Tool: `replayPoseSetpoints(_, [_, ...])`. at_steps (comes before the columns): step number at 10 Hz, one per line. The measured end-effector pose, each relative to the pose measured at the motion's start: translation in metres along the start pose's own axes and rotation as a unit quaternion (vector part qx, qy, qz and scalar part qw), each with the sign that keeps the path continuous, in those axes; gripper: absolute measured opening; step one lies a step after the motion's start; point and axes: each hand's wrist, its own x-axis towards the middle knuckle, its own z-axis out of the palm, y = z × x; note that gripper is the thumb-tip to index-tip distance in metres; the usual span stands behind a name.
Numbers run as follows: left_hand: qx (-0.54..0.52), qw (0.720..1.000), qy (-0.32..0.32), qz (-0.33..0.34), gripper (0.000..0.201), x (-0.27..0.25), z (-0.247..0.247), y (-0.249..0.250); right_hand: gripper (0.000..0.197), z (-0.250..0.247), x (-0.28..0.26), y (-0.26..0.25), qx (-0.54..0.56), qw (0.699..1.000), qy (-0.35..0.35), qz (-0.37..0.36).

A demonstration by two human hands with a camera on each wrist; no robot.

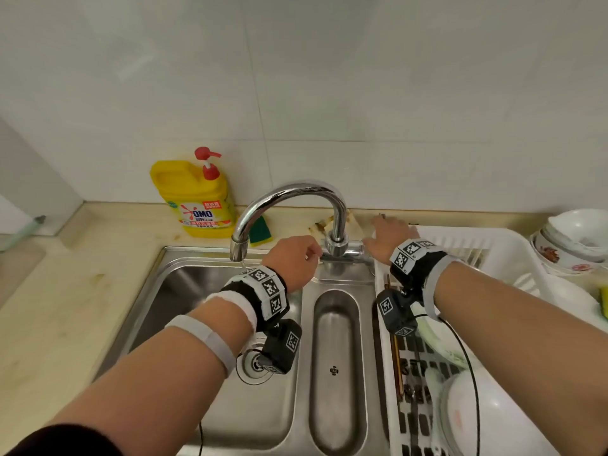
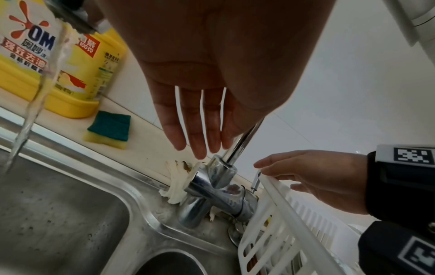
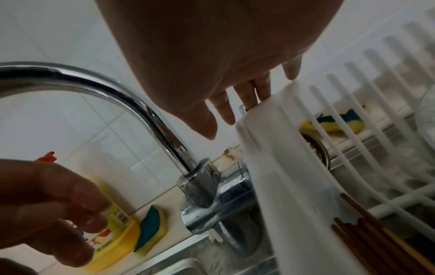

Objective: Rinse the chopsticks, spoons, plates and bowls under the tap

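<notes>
Water (image 2: 30, 111) runs from the chrome tap (image 1: 296, 192) into the steel sink (image 1: 184, 291). My left hand (image 1: 306, 251) hovers just left of the tap's base, fingers (image 2: 200, 137) straight and holding nothing. My right hand (image 1: 381, 228) reaches past the tap's right side, its straight fingers (image 3: 261, 91) touching the far left corner of the white dish rack (image 1: 493, 238), beside the thin tap lever (image 2: 256, 178). Brown chopsticks (image 1: 398, 363) lie along the rack's left side. White plates (image 1: 487, 416) lean in the rack. Stacked bowls (image 1: 572, 241) stand on the counter at the right.
A yellow detergent bottle (image 1: 194, 199) with a red pump and a green-yellow sponge (image 1: 260, 230) stand behind the sink by the wall. A narrow middle basin (image 1: 335, 357) separates the sink from the rack. Another sponge (image 3: 334, 122) lies beyond the rack.
</notes>
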Motion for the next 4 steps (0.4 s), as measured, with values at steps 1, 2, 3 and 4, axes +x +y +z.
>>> replayPoseSetpoints(1, [-0.009,1.0,0.003,-0.008,0.016,0.001,0.006,0.005,0.054,-0.001,0.004,0.005,0.047,0.999,-0.002,0.004])
replayPoseSetpoints(2, [-0.017,1.0,0.006,-0.008,0.016,-0.003,0.01,0.013,0.056,-0.003,0.001,0.009,0.065,0.998,-0.011,-0.004])
replayPoseSetpoints(3, [-0.027,1.0,0.011,-0.005,0.016,-0.009,0.006,0.017,0.057,-0.007,-0.003,0.01,0.079,0.997,-0.02,0.002])
replayPoseSetpoints(4, [-0.05,0.998,0.038,-0.005,0.016,-0.016,-0.003,0.019,0.059,-0.011,-0.009,0.008,0.141,0.99,-0.002,0.001])
